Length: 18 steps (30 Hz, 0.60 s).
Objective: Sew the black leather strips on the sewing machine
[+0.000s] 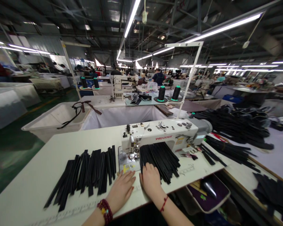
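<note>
A white sewing machine (155,135) stands on a pale table (85,141). My left hand (123,188) lies with its fingers spread on the table just in front of the metal needle plate (129,166), between the plate and a row of black strips (92,171) on the left. My right hand (151,180) rests at the left edge of a second bunch of black strips (161,160) under the machine arm. Its fingers are bent and touch the nearest strip; whether they pinch it is hidden.
Small scissors (188,155) and more strips lie right of the machine. A black heap (235,125) covers the right table. A white bin (56,119) stands behind left. Thread cones (161,93) and a person (158,77) are farther back.
</note>
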### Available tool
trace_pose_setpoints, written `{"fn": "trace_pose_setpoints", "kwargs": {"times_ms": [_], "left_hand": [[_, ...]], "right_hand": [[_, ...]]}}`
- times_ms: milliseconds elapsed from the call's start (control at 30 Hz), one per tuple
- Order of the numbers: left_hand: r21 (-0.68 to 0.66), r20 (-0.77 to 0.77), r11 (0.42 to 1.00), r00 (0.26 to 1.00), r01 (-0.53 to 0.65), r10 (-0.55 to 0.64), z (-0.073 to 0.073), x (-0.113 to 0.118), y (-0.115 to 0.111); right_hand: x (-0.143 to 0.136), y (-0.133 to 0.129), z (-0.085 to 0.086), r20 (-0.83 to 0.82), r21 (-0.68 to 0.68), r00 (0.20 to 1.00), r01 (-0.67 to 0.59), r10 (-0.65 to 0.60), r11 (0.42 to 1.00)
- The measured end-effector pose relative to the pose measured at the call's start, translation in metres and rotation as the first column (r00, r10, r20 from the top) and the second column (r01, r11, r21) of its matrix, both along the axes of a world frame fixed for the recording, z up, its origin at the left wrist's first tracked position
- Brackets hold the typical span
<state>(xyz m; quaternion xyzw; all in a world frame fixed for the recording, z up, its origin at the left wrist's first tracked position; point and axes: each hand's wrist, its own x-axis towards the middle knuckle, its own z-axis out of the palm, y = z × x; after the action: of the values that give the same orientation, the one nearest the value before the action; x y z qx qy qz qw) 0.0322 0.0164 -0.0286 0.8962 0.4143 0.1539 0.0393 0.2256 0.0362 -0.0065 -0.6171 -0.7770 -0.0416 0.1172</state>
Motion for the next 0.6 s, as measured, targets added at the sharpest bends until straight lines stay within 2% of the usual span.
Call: {"fn": "trace_pose_setpoints", "kwargs": {"times_ms": [233, 400, 500, 600], "left_hand": [[0.055, 0.014, 0.996, 0.998, -0.07, 0.069, 0.003, 0.0, -0.001], [0.089, -0.004, 0.992, 0.996, -0.086, 0.087, 0.01, 0.002, 0.003], [0.1, -0.001, 0.994, 0.999, -0.05, 0.051, 0.01, 0.003, 0.006], [0.097, 0.024, 0.995, 1.0, -0.016, 0.013, 0.008, 0.003, 0.008]], "right_hand": [[-0.005, -0.007, -0.01, 0.01, 0.059, 0.999, 0.042, -0.042, 0.997], [-0.002, -0.045, -0.031, 0.011, 0.143, 1.0, -0.004, 0.002, 0.99], [0.011, -0.069, -0.036, -0.036, 0.288, 0.992, -0.102, 0.117, 0.952], [0.028, -0.079, -0.029, -0.064, 0.477, 0.94, -0.265, 0.334, 0.838]]}}
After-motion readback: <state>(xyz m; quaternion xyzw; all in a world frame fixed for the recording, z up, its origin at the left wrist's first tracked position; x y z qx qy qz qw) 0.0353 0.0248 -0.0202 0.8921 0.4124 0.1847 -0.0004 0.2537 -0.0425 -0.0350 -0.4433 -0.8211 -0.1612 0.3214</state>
